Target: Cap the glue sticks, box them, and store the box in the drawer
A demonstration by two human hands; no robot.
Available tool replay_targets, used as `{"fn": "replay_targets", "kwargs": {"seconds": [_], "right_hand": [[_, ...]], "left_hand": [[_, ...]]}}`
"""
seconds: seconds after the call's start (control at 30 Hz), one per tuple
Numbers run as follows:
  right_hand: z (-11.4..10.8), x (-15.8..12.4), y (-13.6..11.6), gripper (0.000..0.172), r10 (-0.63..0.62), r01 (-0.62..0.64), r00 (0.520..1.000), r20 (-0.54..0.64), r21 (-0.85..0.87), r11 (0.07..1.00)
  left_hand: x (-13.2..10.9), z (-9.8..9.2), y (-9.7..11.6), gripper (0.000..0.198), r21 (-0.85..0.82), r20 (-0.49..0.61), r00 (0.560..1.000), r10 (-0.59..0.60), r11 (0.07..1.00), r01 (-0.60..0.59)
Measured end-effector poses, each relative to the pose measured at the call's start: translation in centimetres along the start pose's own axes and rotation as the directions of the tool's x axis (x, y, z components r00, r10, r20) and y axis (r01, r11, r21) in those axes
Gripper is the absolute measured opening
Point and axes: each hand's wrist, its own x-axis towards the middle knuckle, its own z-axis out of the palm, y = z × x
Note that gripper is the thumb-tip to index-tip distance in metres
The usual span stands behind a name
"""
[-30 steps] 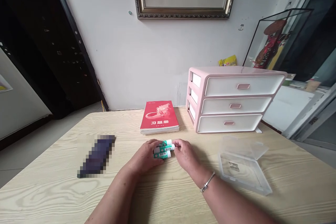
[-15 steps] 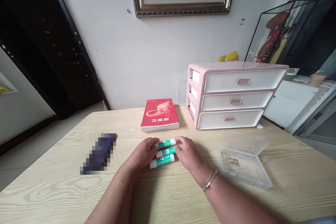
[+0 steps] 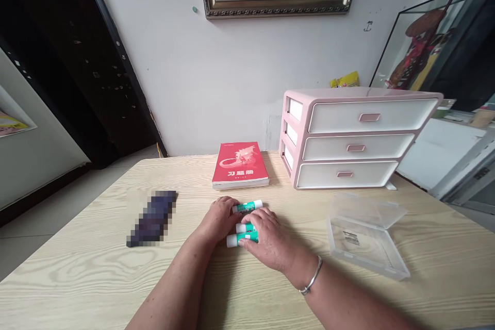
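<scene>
Several white glue sticks with green labels lie side by side on the pale wooden table (image 3: 96,273). The top glue stick (image 3: 248,207) lies apart from the other two. My left hand (image 3: 219,219) rests on the table, its fingertips at the left end of that top stick. My right hand (image 3: 268,244) lies over the right parts of the middle glue stick (image 3: 242,228) and the bottom glue stick (image 3: 236,240), hiding their far ends. A metal bangle (image 3: 311,277) circles my right wrist.
Behind the hands are a red book (image 3: 240,165) and a pink-and-white three-drawer organizer (image 3: 348,139). An open clear plastic box (image 3: 365,237) sits to the right. A pixelated dark flat object (image 3: 152,219) lies to the left.
My right hand has slid left and now covers the right parts of the two lower sticks. The top stick now lies farther from them, and the view has shifted slightly.
</scene>
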Motion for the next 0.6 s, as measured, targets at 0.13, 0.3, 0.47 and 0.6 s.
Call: {"fn": "replay_targets", "kwargs": {"seconds": [0.13,0.3,0.47,0.6], "right_hand": [[-0.1,0.3,0.5,0.032,0.035,-0.035,0.999,-0.006,0.007,0.999],[-0.3,0.6,0.6,0.026,0.056,-0.039,0.988,-0.145,0.114,0.993],[-0.7,1.0,1.4,0.020,0.236,-0.121,0.922,-0.308,0.350,0.929],[-1.2,1.5,1.7,0.031,0.397,-0.181,0.881,-0.257,0.592,0.786]], "left_hand": [[-0.1,-0.5,0.1,0.024,-0.278,-0.090,0.973,-0.213,0.943,0.181],[-0.2,-1.3,1.0,0.036,-0.713,-0.156,0.955,-0.252,0.698,0.068],[-0.9,-2.2,3.8,0.035,-0.781,-0.152,0.965,-0.212,0.624,0.014],[-1.7,-2.0,5.8,0.034,-0.787,-0.067,0.986,-0.152,0.616,0.042]]}}
